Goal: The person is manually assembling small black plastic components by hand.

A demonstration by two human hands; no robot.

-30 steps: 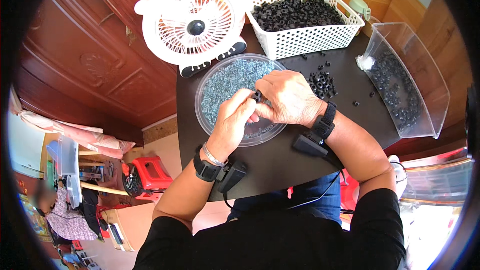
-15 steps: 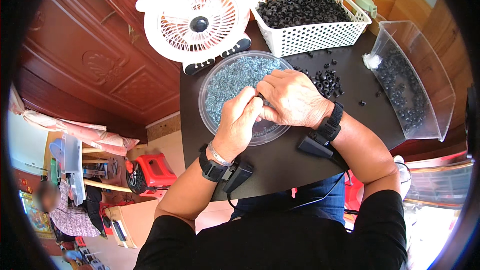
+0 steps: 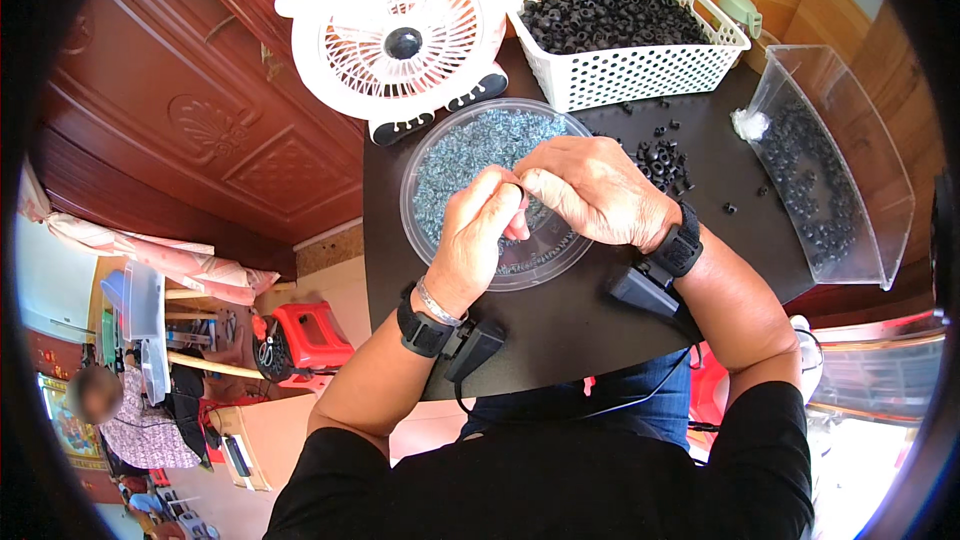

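Observation:
Above a round clear tub (image 3: 548, 240), my two hands meet at the fingertips. My left hand (image 3: 474, 232) pinches a small black ring-like part (image 3: 521, 192) between thumb and fingers. Bent over from the right, my right hand (image 3: 606, 190) has its thumb and fingers pressed together close to that part; what they hold is too small to make out. Many small bluish translucent pieces (image 3: 468, 152) fill much of the tub. Just right of it, a loose pile of black parts (image 3: 662, 166) lies on the dark table (image 3: 540, 340).
A white perforated basket (image 3: 640, 78) heaped with black parts stands at the back. Left of it is a white fan (image 3: 403, 43) with shoe-shaped feet. A clear bin (image 3: 885, 210) holding black parts is at the right. Beyond the left side, a person (image 3: 150, 420) appears near a red stool (image 3: 312, 338).
My right hand has turned and shifted slightly to the right, its fingertips parting a little from my left hand. The black part in my left hand now shows more clearly.

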